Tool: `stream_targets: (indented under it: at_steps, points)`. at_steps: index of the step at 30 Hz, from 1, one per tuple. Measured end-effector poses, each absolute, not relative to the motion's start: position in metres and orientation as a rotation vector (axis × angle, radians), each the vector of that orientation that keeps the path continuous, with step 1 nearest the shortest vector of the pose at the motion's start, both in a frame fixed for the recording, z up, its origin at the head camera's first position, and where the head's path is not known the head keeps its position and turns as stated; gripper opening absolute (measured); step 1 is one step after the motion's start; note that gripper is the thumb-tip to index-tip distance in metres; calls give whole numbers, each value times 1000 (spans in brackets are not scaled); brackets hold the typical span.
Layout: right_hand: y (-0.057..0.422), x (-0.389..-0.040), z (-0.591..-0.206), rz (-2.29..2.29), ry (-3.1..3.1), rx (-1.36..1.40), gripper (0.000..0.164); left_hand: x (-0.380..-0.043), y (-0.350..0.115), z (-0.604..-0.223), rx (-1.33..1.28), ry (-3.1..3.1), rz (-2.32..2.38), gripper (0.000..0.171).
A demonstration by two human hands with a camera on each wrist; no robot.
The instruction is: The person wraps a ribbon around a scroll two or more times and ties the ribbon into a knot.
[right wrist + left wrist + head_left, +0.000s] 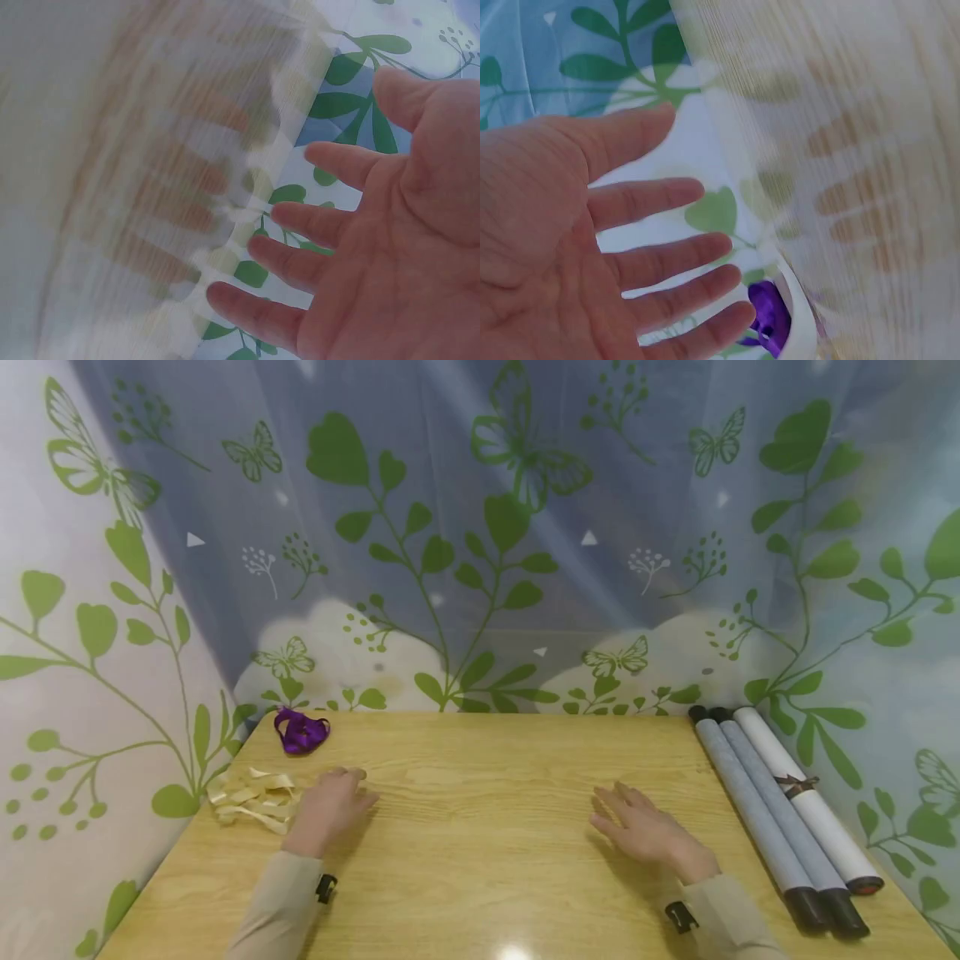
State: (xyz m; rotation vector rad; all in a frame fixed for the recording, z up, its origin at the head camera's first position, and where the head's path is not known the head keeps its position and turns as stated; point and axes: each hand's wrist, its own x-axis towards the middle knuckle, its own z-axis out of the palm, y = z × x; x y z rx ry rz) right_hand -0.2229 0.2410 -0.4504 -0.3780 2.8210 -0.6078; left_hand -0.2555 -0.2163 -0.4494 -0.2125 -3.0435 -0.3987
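My left hand [330,810] hovers palm-down over the left part of the table, just right of a loose pile of cream ribbon [255,797]. Its fingers are spread and nearly straight in the left wrist view, with nothing in them. Behind that pile lies a bunched purple ribbon [302,732], partly visible past the fingertips in the left wrist view. My right hand [648,831] also holds nothing, fingers straight and apart, above the right half of the table. To its right lie two grey rolls [750,810] with black ends and a white roll [817,818] tied with a brown ribbon bow [795,785].
The wood-grain table [480,860] is glossy and mirrors the fingers in both wrist views. A curtain [450,568] printed with green leaves and butterflies hangs along the back and both sides. The rolls lie along the table's right edge.
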Motion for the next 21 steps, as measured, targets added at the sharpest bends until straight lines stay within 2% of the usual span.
stream_targets:
  at_steps: [10,21]
  points:
    - [232,-224,-455,-562,2820,-401,59,-257,-239,-448,138,-3086,-481,41]
    - [227,-226,-456,-578,2834,-500,62,-257,-247,-443,159,-3151,-410,16]
